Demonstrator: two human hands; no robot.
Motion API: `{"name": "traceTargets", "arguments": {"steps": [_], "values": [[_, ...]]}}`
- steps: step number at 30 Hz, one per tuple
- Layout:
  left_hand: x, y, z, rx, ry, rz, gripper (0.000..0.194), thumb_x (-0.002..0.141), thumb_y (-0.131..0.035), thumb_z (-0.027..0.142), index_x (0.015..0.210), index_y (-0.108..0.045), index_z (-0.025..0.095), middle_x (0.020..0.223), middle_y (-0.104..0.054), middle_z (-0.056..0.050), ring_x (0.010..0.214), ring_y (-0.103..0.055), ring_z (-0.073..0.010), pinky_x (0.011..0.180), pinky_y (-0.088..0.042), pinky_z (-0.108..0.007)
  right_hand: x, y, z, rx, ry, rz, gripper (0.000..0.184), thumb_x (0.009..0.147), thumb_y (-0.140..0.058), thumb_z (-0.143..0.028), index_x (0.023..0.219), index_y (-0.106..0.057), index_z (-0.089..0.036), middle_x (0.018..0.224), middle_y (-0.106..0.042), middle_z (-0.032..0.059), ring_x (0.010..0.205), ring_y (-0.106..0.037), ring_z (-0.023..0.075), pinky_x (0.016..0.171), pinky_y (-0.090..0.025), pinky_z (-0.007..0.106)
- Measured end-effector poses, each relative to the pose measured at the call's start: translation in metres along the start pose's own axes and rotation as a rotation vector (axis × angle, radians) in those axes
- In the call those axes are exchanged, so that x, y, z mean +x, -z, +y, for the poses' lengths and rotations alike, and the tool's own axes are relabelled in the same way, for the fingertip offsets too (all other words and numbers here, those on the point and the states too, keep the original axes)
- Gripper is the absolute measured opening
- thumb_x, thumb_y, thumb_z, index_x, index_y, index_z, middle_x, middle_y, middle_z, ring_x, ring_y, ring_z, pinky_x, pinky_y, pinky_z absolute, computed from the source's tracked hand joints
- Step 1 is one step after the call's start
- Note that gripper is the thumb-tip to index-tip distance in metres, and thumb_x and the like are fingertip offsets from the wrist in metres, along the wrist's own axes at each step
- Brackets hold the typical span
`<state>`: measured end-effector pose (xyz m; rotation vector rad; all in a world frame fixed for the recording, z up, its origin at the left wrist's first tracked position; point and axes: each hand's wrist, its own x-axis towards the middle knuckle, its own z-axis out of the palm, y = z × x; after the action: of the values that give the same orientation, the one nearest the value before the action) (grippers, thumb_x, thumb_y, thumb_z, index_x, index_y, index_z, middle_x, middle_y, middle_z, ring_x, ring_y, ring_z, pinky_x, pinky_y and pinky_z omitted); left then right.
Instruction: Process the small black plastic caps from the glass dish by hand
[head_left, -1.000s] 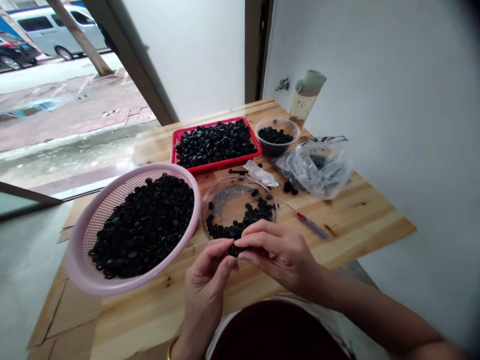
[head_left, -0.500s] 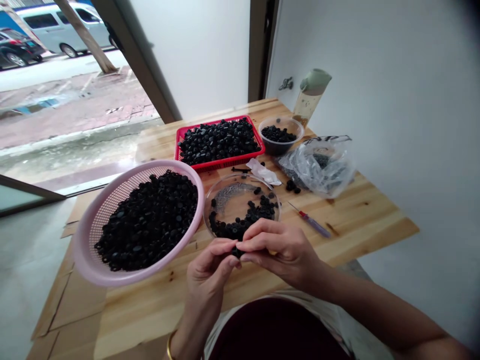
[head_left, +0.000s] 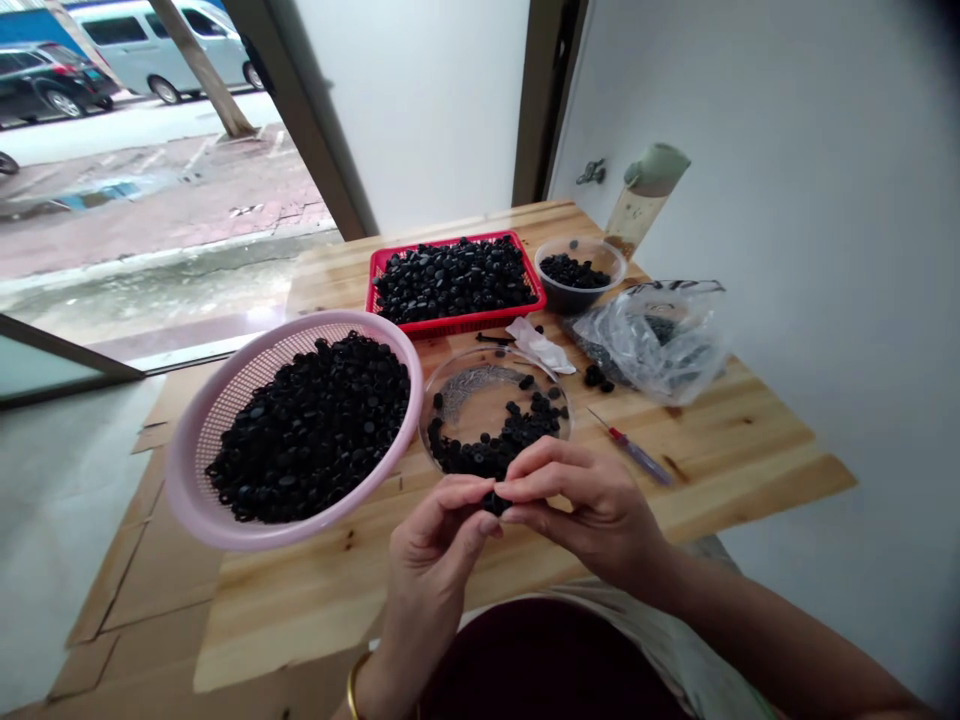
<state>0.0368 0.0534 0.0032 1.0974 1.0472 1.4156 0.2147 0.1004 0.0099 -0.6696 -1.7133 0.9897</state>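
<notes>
Between my two hands, just in front of the round clear dish, is a small round black part (head_left: 496,502), its exact kind too small to make out. My left hand (head_left: 442,545) pinches it from the left with thumb and forefinger. From the right, the fingertips of my right hand (head_left: 574,500) close on the same part. Behind them the clear dish (head_left: 568,395) holds a heap of black round pieces (head_left: 525,425) along its near and right sides. Thin metal pins (head_left: 465,385) lie at its far left.
A pink colander (head_left: 184,500) full of black parts stands left. Behind are a red basket (head_left: 450,325), a plastic tub (head_left: 581,295), a clear bag (head_left: 660,340) and a bottle (head_left: 641,200). A red-tipped screwdriver (head_left: 634,452) and white tissue (head_left: 540,345) lie on the wooden table (head_left: 780,450).
The whole scene has shifted slightly to the right as the head view turned. My hands keep the same pinch on the small black part.
</notes>
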Motion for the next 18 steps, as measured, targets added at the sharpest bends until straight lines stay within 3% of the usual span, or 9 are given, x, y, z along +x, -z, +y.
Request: {"name": "traceTargets", "arguments": {"steps": [5,8,11,14,18], "values": [[-0.002,0.004,-0.002,0.010,-0.001,0.008,0.013,0.089,-0.078,0.023,0.101,-0.082,0.026,0.096,-0.075,-0.004,0.075,-0.067,-0.0118,0.071,-0.059,-0.021,0.003,0.001,-0.003,-0.017,-0.014,-0.020,0.017,0.091,-0.078,-0.019,0.107,-0.081,-0.025,0.094,-0.074,0.0055,0.081,-0.071,0.0158,0.070,-0.061,0.026],[-0.002,0.006,-0.002,0.033,-0.032,-0.001,0.013,0.090,-0.078,0.021,0.101,-0.082,0.027,0.097,-0.076,-0.004,0.082,-0.070,-0.0142,0.074,-0.059,-0.022,0.008,0.002,-0.003,0.065,-0.093,-0.060,0.011,0.089,-0.081,-0.021,0.100,-0.082,-0.023,0.092,-0.073,0.0049,0.078,-0.069,0.0146,0.070,-0.058,0.026],[-0.002,0.007,-0.001,0.045,-0.081,-0.065,0.017,0.092,-0.075,0.019,0.105,-0.081,0.029,0.099,-0.077,-0.004,0.091,-0.071,-0.0161,0.080,-0.059,-0.024,0.015,0.004,-0.001,0.356,-0.290,-0.144,0.008,0.082,-0.087,-0.023,0.087,-0.080,-0.020,0.088,-0.070,0.0030,0.073,-0.065,0.0117,0.062,-0.054,0.022],[-0.001,0.008,0.002,0.081,-0.110,-0.152,0.020,0.096,-0.070,0.019,0.110,-0.079,0.031,0.098,-0.075,-0.002,0.095,-0.069,-0.0156,0.086,-0.057,-0.024,0.020,0.005,0.002,0.681,-0.563,-0.226,0.024,0.072,-0.093,-0.018,0.083,-0.072,-0.018,0.081,-0.066,-0.0021,0.064,-0.060,0.0068,0.053,-0.050,0.016],[-0.001,0.012,0.002,0.173,-0.151,-0.217,0.022,0.097,-0.068,0.020,0.113,-0.077,0.033,0.105,-0.069,-0.003,0.103,-0.065,-0.0166,0.094,-0.054,-0.026,0.025,0.007,0.006,0.835,-0.840,-0.310,0.046,0.057,-0.097,-0.011,0.085,-0.061,-0.018,0.078,-0.066,-0.0066,0.056,-0.058,0.0046,0.044,-0.048,0.011]]}}
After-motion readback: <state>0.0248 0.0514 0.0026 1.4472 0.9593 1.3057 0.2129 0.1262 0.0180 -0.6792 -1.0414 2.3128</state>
